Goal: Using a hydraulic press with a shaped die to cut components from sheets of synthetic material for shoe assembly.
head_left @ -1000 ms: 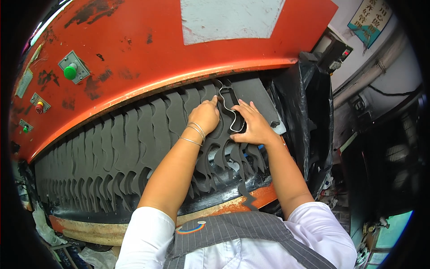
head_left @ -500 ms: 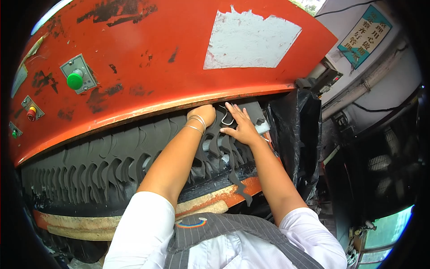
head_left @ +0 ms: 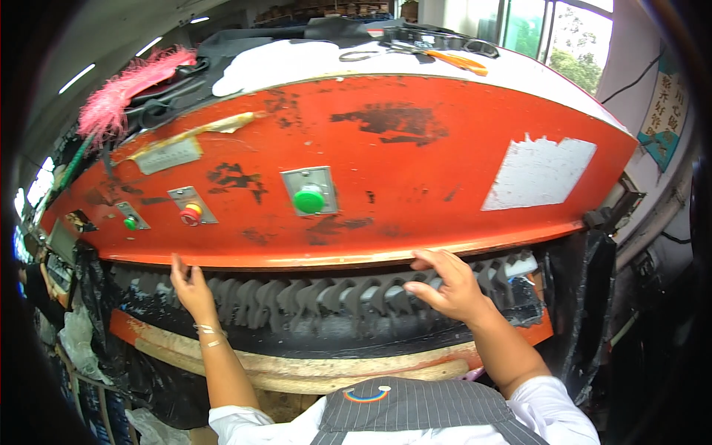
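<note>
Head view, vs earlier: hands were close together at the right end of the dark sheet, around a bent metal cutter; now they're wide apart, one at each end of the machine's lower front edge. Cutter no longer in sight. View is tilted up, so the machine top shows.
L hand (head_left: 191, 285): fingers up, tips at the underside of the orange press head (head_left: 386, 148), left part; open, clamped on nothing; thin bracelets at the wrist.
R hand (head_left: 445, 285): fingers spread, tips on the head's lower lip, palm over the dark sheet; open, gripping nothing I can make out.
Dark sheet (head_left: 311, 300): grey-black material w/ rows of cut-out shapes, lying in the gap under the head, between the two hands, on a pale worn board (head_left: 297, 367).
Controls on head front: big green button (head_left: 308, 200) mid; red button (head_left: 190, 216) and small green button (head_left: 130, 222) further left.
White patch (head_left: 538, 172): right part of front, torn edges.
On top: scissors w/ orange handles (head_left: 426, 52), white cloth (head_left: 282, 63), pink feathery duster (head_left: 122, 93), dark fabric.
In the way: head's lip hangs over the sheet's far part; can't tell what's deeper in.
Around: black plastic sheeting (head_left: 582, 297) at right, window upper right.
</note>
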Available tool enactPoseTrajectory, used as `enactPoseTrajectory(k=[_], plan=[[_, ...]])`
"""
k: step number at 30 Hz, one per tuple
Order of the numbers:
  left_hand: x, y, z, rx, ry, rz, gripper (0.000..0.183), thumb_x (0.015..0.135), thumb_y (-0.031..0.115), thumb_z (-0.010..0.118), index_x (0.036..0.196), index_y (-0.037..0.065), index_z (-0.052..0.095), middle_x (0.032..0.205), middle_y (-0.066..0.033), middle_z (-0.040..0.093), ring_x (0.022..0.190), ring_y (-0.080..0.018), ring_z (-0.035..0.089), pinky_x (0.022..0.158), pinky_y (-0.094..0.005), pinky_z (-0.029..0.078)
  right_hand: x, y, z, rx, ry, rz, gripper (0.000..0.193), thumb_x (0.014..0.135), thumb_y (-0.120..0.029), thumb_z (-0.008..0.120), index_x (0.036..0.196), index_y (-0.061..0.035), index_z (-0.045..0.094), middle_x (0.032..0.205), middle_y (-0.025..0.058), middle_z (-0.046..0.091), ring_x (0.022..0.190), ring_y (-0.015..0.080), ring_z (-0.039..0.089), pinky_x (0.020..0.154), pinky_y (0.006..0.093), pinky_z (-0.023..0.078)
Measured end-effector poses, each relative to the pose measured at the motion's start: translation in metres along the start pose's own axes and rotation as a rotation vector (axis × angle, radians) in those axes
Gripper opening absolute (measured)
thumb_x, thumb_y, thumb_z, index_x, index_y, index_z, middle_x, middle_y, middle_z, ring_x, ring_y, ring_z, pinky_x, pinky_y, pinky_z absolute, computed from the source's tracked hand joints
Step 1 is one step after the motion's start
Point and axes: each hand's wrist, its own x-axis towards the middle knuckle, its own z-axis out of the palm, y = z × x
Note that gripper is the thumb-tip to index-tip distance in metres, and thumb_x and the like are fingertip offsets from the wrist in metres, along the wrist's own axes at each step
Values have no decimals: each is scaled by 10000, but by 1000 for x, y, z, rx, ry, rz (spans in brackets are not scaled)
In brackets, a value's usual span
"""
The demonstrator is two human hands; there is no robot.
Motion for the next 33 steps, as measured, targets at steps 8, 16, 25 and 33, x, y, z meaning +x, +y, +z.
enactPoseTrajectory(k=[8,16,25,33], plan=[[107,-5,-37,351,73,230,723,747,-47,428,1458,-4,301,1546,-209,204,1447,-345,147,1174,-384,146,129,-62,90,-9,252,-71,165,857,-136,662,826,-62,518,661,90,611,562,290,624,459,358,464],[3,55,-58,104,-387,-11,464,792,60,548,1248,-23,540,1135,-222,621,1031,-347,631,890,-379,502,35,-66,103,90,-346,106,195,846,-258,679,889,-76,623,763,136,645,676,322,652,597,403,513],[-265,141,3,-320,-1125,71,404,886,102,527,1288,69,552,1115,-170,582,998,-327,577,915,-366,459,-120,-61,86,78,-1181,220,376,911,-394,548,1061,-62,642,996,211,659,916,382,635,808,454,506],[-255,167,-14,-182,-1288,218,285,887,250,550,1070,50,638,944,-160,640,869,-342,622,767,-431,501,-154,-87,-1,-180,-890,290,583,855,-601,551,1108,-90,671,1030,163,646,979,349,576,865,427,455]])
